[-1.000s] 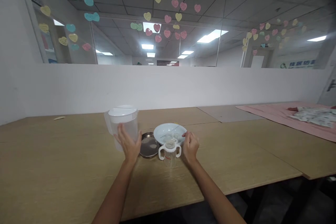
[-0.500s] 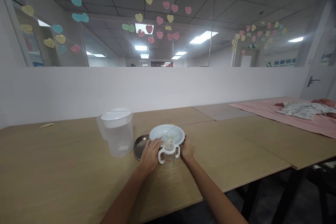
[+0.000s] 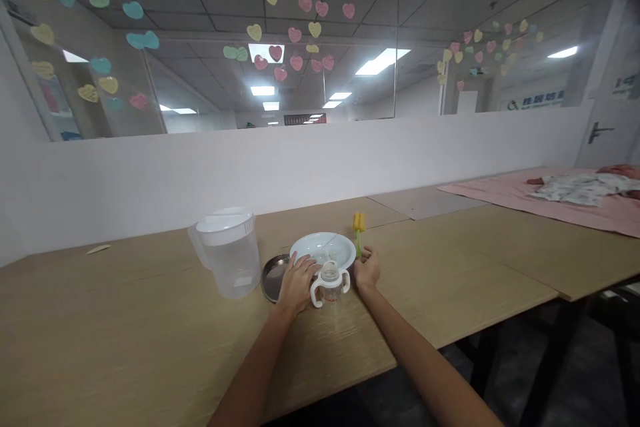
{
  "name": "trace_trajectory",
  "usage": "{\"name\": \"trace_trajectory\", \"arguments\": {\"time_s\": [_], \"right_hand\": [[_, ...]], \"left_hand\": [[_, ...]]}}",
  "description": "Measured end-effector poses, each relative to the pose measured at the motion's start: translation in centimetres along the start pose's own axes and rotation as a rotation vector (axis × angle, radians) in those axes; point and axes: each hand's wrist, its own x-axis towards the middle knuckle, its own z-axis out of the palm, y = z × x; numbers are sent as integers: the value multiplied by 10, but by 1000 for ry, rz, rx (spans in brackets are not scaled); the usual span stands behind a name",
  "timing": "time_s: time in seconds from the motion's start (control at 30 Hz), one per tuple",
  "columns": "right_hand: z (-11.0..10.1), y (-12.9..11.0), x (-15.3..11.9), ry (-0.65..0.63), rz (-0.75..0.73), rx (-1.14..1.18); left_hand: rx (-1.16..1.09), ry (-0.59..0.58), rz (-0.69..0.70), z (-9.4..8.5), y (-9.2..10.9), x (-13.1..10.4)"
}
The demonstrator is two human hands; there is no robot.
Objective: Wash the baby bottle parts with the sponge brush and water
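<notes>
My right hand is closed on the green handle of a brush with a yellow head, held upright at the right rim of a white bowl. Small clear items lie in the bowl, too small to name. My left hand rests with its fingers apart at the bowl's front left edge. Between my hands, in front of the bowl, stands a clear bottle with two white handles and an open top. A round metal dish sits beside my left hand, partly hidden by it.
A lidded clear pitcher stands left of the metal dish. A pale flat piece lies at the far left. On the right, a pink cloth bears a patterned white garment. The table's front edge runs below my right forearm.
The brush has come up into view in my right hand, its yellow head now above the bowl's right rim. The camera view has shifted and tilted slightly.
</notes>
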Motion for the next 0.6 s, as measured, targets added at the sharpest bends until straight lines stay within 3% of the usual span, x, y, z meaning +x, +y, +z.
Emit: {"name": "trace_trajectory", "arguments": {"time_s": [0.17, 0.37, 0.6], "right_hand": [[-3, -2, -2, 58, 16, 10], [0, -1, -1, 80, -1, 6], [-3, 3, -2, 192, -16, -44]], "left_hand": [[8, -79, -27, -3, -2, 11], [39, -27, -89, 0, -6, 9], [-98, 7, -137, -7, -4, 6]]}}
